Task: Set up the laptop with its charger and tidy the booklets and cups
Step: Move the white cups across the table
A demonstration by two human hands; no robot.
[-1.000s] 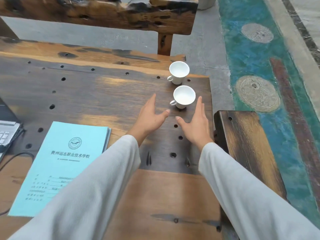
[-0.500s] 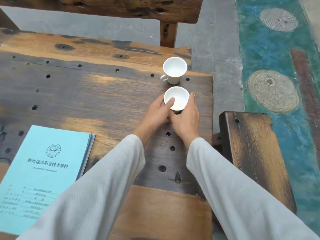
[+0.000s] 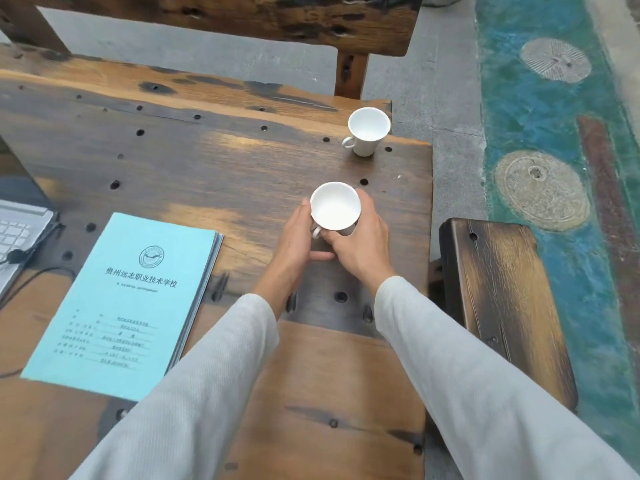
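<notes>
Both hands cup a small white cup [image 3: 334, 207] near the table's right side: my left hand [image 3: 297, 241] on its left by the handle, my right hand [image 3: 360, 240] wrapped round its right. The cup is empty and upright. A second white cup [image 3: 367, 130] stands alone farther back, close to the table's far right corner. A stack of light blue booklets [image 3: 124, 303] lies flat to the left of my arms. The corner of a silver laptop [image 3: 17, 233] shows at the left edge, with a black cable [image 3: 33, 275] running from it.
The dark wooden table [image 3: 194, 168] has many round holes and ends just right of the cups. A wooden bench [image 3: 498, 306] sits low on the right. Another bench [image 3: 242, 15] stands beyond the table. Grey and teal floor lies to the right.
Both hands closed around the nearer cup and drew it toward me, away from the far cup. The view shifted, so the laptop corner shows again.
</notes>
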